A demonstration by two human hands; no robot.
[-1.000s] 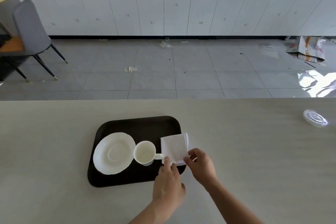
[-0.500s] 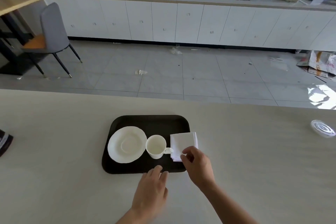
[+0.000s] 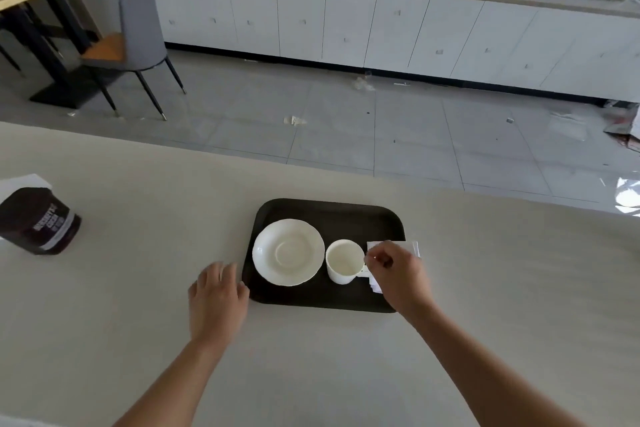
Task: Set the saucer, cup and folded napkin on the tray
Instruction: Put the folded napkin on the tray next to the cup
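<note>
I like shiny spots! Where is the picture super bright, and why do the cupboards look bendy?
Head view: sun glare whitens the grey floor tiles at far right; the wide lens bows the white cabinet row; the dark rectangular tray is fairly sharp, though the right hand over the white folded napkin looks slightly soft.

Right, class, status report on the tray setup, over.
Left hand open beside tray. Right hand pinched at cup handle, over napkin. Saucer set.

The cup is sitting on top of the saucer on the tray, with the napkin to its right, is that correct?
Not quite: in the head view the cup stands beside the saucer, to its right, directly on the tray. The napkin is indeed to the cup's right.
</note>
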